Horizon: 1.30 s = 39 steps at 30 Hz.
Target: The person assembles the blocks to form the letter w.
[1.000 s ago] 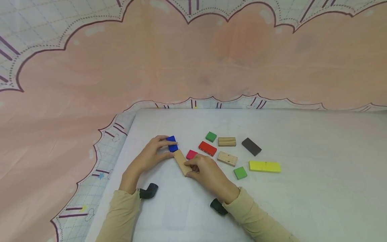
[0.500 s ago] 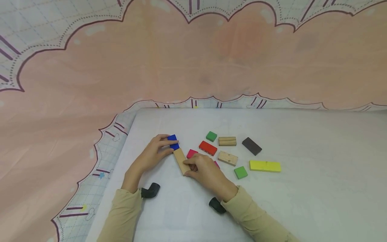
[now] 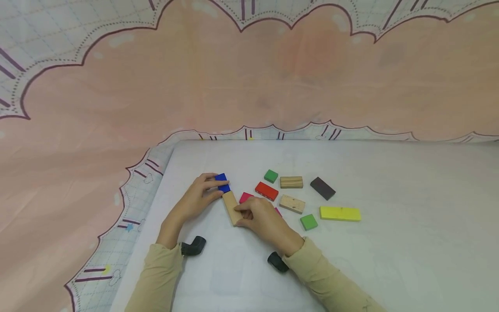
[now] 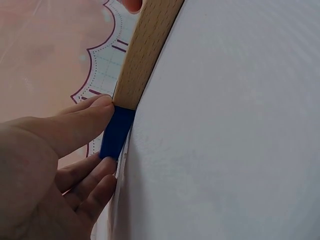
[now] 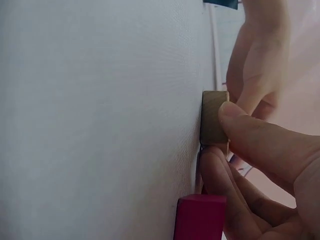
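My left hand (image 3: 195,197) holds a small blue block (image 3: 221,177), thumb at its near side and fingers at its far end. End to end with it lies a long plain wooden block (image 3: 229,203), meeting the blue face in the left wrist view. My right hand (image 3: 269,221) pinches the near end of that wooden block between thumb and fingers; the right wrist view shows its end face (image 5: 214,117). Close by the right fingers is a pink block (image 3: 245,197). Another pink block (image 3: 278,212) is mostly hidden behind the right hand.
To the right lie a red block (image 3: 267,191), two green blocks (image 3: 270,176), two wooden ones (image 3: 291,182), a dark block (image 3: 322,188) and a long yellow one (image 3: 340,213). The white table (image 3: 409,242) ends at a patterned cloth on the left and back.
The wooden block's near end has swung slightly left, with my right hand shifting along. The left hand keeps its hold on the blue block. A second pink block has come into sight.
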Each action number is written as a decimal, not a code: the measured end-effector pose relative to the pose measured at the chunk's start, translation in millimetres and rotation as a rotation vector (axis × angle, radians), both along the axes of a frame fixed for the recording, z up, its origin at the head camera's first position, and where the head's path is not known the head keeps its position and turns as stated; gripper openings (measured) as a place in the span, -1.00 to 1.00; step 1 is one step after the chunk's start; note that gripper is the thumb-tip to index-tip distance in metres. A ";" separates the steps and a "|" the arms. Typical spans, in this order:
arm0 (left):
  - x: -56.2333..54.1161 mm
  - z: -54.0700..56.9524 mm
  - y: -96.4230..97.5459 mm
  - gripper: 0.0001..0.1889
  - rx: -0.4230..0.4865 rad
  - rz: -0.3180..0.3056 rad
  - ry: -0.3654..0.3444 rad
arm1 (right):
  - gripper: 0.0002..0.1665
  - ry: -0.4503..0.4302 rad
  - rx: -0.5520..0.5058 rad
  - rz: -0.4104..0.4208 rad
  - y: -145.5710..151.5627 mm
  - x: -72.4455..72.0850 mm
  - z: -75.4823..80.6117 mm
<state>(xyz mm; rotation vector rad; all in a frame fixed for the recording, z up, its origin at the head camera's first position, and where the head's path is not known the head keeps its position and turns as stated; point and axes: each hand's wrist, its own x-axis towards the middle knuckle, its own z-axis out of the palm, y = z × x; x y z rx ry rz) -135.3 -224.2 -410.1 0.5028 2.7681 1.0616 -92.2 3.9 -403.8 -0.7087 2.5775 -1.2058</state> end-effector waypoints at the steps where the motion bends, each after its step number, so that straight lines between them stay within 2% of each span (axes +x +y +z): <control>1: 0.1 0.0 -0.3 -0.64 0.001 -0.001 0.003 | -0.58 -0.002 -0.003 -0.001 -0.3 -0.2 0.1; 10: -0.9 -1.5 -0.9 -0.63 -0.004 0.009 -0.005 | -0.58 -0.021 0.002 -0.013 -2.6 -1.3 2.2; 18: -1.5 -1.7 1.5 -0.65 0.035 0.025 -0.017 | -0.58 -0.007 0.009 -0.014 -4.9 -1.2 2.8; 39: -1.6 -2.2 4.6 -0.65 0.028 0.047 -0.011 | -0.57 -0.001 0.020 -0.021 -9.8 -3.2 3.1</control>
